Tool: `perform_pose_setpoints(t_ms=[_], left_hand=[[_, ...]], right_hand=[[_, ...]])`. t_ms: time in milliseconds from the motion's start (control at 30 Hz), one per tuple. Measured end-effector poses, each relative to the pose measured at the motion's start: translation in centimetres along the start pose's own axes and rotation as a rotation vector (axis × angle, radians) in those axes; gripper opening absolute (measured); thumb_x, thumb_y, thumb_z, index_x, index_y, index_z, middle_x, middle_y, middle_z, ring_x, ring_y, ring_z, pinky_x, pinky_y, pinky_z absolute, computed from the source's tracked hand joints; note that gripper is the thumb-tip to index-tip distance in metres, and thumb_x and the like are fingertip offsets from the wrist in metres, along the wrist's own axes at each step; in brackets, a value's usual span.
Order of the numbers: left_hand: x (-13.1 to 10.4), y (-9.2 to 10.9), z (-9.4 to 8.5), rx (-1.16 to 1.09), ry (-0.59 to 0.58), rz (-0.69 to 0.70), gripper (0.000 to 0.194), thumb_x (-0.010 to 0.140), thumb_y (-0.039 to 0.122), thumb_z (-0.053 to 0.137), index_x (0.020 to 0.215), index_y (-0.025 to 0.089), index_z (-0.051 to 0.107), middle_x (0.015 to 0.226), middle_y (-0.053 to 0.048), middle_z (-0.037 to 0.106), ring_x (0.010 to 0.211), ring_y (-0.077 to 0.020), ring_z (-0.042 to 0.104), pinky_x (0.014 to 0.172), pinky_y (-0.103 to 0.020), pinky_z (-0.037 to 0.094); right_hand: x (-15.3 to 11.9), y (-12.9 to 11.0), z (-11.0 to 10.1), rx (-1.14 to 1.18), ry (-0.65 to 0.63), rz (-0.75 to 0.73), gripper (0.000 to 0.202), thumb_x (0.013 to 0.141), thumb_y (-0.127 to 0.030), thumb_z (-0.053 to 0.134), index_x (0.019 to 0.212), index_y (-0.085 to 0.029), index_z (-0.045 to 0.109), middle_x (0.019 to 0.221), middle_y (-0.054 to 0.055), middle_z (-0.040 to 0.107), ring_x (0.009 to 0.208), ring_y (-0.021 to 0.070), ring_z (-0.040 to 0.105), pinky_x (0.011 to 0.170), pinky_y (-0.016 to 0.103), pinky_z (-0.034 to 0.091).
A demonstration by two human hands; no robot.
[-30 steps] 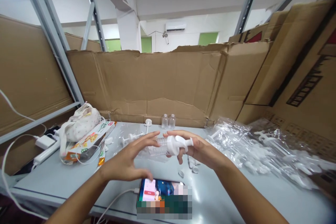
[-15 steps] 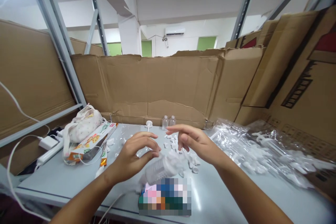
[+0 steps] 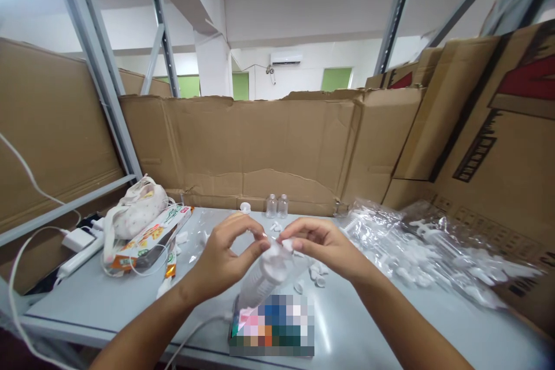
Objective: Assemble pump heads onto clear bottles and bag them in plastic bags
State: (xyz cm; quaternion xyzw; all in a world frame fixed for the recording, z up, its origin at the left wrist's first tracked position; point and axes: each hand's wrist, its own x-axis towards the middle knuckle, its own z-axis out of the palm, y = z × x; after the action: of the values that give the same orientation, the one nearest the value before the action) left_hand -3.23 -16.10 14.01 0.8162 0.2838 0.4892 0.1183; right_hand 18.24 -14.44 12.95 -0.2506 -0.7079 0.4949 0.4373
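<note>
A clear ribbed plastic tube with a white cap end [image 3: 265, 277] stands tilted over the grey table [image 3: 373, 324], its lower end by the phone [image 3: 271, 324]. My left hand [image 3: 225, 257] pinches the tube's upper end from the left with thumb and forefinger. My right hand [image 3: 327, 243] meets it from the right, fingertips closed on the white cap. Several small white caps [image 3: 316, 278] lie scattered just under and behind my right hand.
Two small clear bottles [image 3: 277, 206] stand by the cardboard wall [image 3: 260, 144]. Clear bags of white plastic parts [image 3: 433, 248] fill the right side. On the left lie a fabric pouch [image 3: 136, 211], a snack packet [image 3: 150, 237], a power strip [image 3: 80, 257] and cables.
One second ago my right hand held the tube level. It then passed to my left hand and tipped upright. Now both hands pinch its top end together.
</note>
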Motion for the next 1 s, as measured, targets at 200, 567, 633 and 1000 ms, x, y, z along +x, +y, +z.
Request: perform_pose_setpoints(t_ms=[200,567,633,1000], left_hand=[[0.3,0.7,0.1,0.031,0.087,0.077,0.008,0.083,0.021,0.06,0.076,0.019,0.056,0.074,-0.001,0.059,0.076,-0.0154,0.054,0.072,-0.03,0.044],[2.0,0.4,0.7,-0.083,0.25,0.033,0.007,0.082,0.02,0.06,0.077,0.018,0.057,0.075,0.0,0.059,0.074,-0.0128,0.054,0.071,-0.026,0.043],[2.8,0.6,1.5,-0.121,0.275,0.013,0.008,0.082,0.021,0.061,0.076,0.017,0.057,0.074,0.0,0.06,0.072,-0.0124,0.055,0.07,-0.025,0.044],[4.1,-7.1,5.3,-0.263,0.293,-0.208,0.022,0.091,0.037,0.043,0.098,0.018,0.052,0.092,-0.004,0.059,0.085,-0.0153,0.058,0.078,-0.029,0.046]], right_hand=[[-0.1,-0.3,0.5,-0.092,-0.026,-0.159,0.036,0.089,-0.045,0.047,0.083,-0.019,0.071,0.087,0.007,0.069,0.083,0.018,0.062,0.078,0.034,0.048],[-0.8,4.6,0.8,0.018,-0.052,-0.063,0.083,0.064,-0.058,0.071,0.132,-0.026,0.037,0.126,0.013,0.051,0.117,0.0288,0.048,0.098,0.045,0.036],[-1.0,5.6,1.5,0.003,-0.034,-0.021,0.081,0.065,-0.051,0.074,0.133,-0.028,0.035,0.121,0.011,0.054,0.112,0.0269,0.052,0.098,0.045,0.035],[-1.4,5.9,-5.3,0.323,0.483,-0.092,0.054,0.063,-0.035,0.077,0.112,-0.027,0.055,0.089,0.0,0.066,0.078,0.0156,0.062,0.069,0.025,0.05]])
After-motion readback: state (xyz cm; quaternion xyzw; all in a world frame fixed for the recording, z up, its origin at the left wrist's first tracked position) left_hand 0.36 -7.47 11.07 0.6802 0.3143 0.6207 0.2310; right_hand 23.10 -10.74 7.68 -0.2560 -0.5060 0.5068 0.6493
